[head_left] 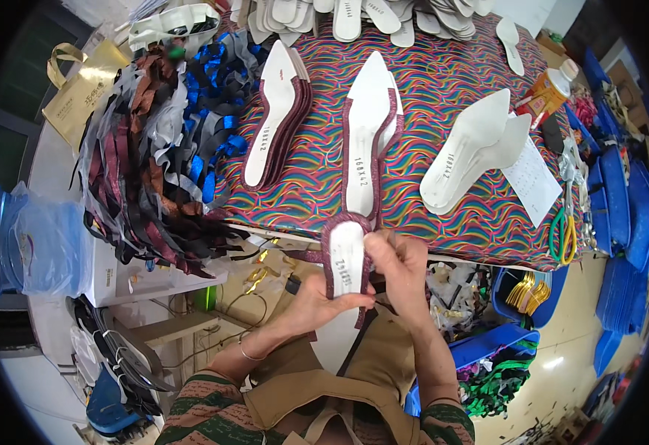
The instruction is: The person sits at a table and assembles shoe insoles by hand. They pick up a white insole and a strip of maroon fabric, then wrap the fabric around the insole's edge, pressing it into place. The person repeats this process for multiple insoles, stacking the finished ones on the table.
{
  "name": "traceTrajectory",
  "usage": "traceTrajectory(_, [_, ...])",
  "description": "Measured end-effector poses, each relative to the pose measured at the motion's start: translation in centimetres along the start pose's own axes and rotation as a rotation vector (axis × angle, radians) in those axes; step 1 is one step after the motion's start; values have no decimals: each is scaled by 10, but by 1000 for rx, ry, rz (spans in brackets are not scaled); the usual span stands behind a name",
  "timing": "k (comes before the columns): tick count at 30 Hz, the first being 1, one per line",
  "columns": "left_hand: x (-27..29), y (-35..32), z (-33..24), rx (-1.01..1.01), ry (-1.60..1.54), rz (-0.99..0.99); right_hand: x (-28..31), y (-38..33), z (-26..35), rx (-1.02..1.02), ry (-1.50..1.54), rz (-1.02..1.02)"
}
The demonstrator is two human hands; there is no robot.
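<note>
Above my lap I hold a white shoe insole (347, 256) with a glittery burgundy strip along its edge, its pointed end toward me. My left hand (317, 304) grips its left side, thumb across the white face. On the other side my right hand (399, 267) pinches the burgundy edge near the rounded heel. Just beyond, on the patterned tabletop, lie edged insoles (365, 141), partly overlapping. A neat stack of burgundy-edged insoles (276, 111) sits left of them. To the right are plain white insoles (465, 148) without edging.
Tangled ribbon strips (146, 148) hang over the table's left side beside a gold bag (87, 89). Scissors (562, 233), a paper sheet (536, 185) and a bottle (551, 93) lie at the right. Blue bins (499, 345) stand below; more insoles (347, 18) fill the far edge.
</note>
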State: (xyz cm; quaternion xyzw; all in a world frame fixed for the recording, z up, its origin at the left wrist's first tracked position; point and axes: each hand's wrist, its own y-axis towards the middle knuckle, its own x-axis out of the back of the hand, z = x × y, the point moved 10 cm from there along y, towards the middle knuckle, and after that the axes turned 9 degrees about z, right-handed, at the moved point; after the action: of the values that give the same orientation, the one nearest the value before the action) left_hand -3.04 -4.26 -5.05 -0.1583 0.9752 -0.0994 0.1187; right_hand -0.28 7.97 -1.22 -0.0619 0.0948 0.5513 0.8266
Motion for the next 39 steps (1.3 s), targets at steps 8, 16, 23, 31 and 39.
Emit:
traceTrajectory(8, [-15, 2, 0, -17, 93, 72, 9, 13, 37, 157, -319, 86])
traceTrajectory(16, [-14, 4, -6, -56, 307, 4, 11, 9, 30, 3, -202, -9])
traceTrajectory(23, [-22, 14, -3, 43, 74, 99, 28, 4, -17, 13, 448, 35])
traceTrajectory(31, [-35, 41, -7, 41, -12, 296, 42, -2, 41, 89, -230, -68])
traceTrajectory(39, [-12, 47, -53, -16, -819, 430, 112, -31, 51, 298, 359, -423])
